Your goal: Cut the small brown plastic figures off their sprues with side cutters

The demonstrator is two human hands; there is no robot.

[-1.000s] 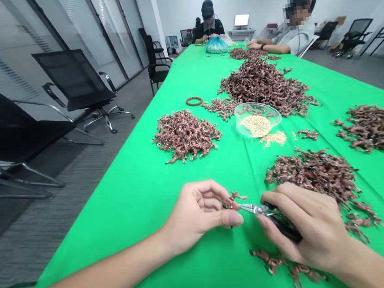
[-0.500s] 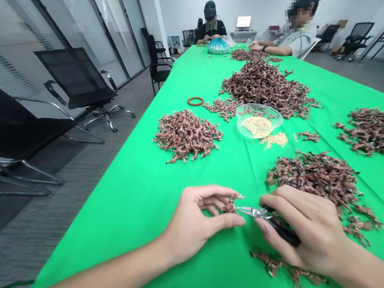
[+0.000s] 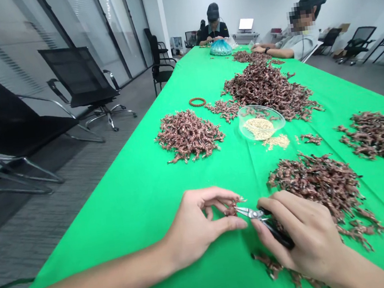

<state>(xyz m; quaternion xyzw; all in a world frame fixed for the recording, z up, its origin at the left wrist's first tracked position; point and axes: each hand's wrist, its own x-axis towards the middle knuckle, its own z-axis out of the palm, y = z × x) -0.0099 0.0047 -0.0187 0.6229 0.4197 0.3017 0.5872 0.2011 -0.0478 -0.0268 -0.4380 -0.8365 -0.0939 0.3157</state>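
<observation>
My left hand (image 3: 201, 222) holds a small brown figurine (image 3: 231, 209) between its fingers and thumb, over the green cloth. My right hand (image 3: 301, 233) is wrapped round black-handled pliers (image 3: 251, 212), whose silver tips point left and touch the figurine. A pile of brown figurines (image 3: 318, 184) lies just beyond my right hand. Some loose figurines (image 3: 271, 265) lie below that hand, partly hidden by it. Farther off, a clear bowl (image 3: 279, 127) holds small golden pieces, with more golden pieces (image 3: 277, 142) spilled beside it.
Other figurine piles lie at centre left (image 3: 189, 135), far centre (image 3: 265, 88) and right (image 3: 383, 134) on the green table (image 3: 124, 217). A brown ring (image 3: 197, 101) lies beyond the left pile. Two people sit at the far end near a blue bag (image 3: 220, 48). Chairs (image 3: 77, 78) stand left.
The pliers and my right hand have shifted slightly left, closer to my left hand. The figurine sits a little lower and more tilted between my left fingers. The whole view has shifted slightly.
</observation>
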